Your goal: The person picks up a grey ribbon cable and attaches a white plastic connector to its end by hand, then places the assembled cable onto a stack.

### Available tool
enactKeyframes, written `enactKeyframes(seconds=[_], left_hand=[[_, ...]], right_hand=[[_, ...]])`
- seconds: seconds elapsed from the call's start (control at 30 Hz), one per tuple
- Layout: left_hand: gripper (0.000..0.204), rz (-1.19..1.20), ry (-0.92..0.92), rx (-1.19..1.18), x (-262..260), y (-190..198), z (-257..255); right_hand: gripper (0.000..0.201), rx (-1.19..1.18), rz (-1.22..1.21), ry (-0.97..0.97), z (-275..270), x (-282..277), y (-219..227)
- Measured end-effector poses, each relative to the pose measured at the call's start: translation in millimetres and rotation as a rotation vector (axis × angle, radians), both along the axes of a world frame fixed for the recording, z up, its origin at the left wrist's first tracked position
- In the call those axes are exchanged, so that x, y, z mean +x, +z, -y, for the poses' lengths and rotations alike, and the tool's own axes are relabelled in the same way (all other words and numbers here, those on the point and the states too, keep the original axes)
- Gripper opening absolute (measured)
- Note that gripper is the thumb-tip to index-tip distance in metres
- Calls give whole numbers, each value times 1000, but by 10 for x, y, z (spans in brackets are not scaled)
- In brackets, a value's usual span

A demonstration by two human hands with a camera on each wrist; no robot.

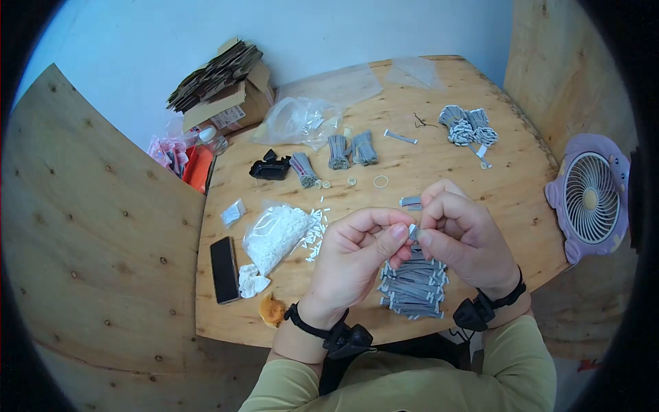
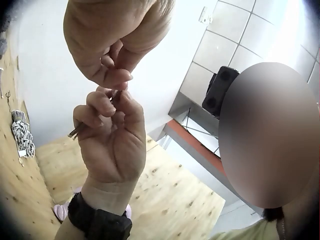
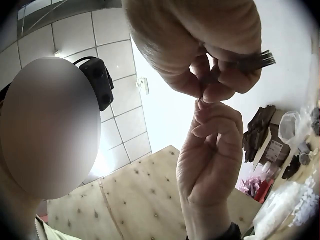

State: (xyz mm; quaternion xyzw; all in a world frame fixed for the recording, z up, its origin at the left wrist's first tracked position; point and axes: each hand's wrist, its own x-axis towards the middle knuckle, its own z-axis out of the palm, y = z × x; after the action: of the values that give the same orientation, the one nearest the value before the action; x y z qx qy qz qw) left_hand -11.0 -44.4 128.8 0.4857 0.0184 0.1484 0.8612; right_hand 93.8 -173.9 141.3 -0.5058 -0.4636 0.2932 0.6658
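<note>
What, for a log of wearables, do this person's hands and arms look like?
The left hand and right hand are ungloved. Each wrist wears a black strap with a chunky black device. Khaki-yellow sleeves stop short of the wrists.

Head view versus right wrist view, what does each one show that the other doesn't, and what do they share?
Only the head view: the smartphone, the purple fan and the pile of gray cables with white ends.

Only the right wrist view: the black head-worn camera, white tiles and the white wall fitting.

Both: the two hands, left hand and right hand, the cable bundle in the right one, the cardboard box and the clear bag of white pieces.
</note>
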Motion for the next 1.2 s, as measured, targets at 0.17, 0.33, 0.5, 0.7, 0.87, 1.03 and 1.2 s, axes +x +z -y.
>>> enactKeyframes(seconds=[0.17,0.33,0.5,0.7,0.87,1.03,1.2], left_hand=[[16,6,18,39,-13,2,2],[16,18,33,52,-14,-3,8],[16,22,30,49,-7,-6,9],[17,20,28,26,-11,-4,17],[17,37,30,42,-12,-14,18],[17,28,37,47,-15,0,24],[19,41,29,99,-30,5,5]], right_hand=[[7,-5,-65,-7,0,-20,7],[7,-9,-64,-12,-3,-17,9],[7,6,-17,-9,-4,-13,7],[7,12,-18,-3,3,-12,4],[7,21,-40,-20,1,-28,7],[7,20,-59,-47,-8,-40,-2],[8,4,-52,-59,2,-28,4]])
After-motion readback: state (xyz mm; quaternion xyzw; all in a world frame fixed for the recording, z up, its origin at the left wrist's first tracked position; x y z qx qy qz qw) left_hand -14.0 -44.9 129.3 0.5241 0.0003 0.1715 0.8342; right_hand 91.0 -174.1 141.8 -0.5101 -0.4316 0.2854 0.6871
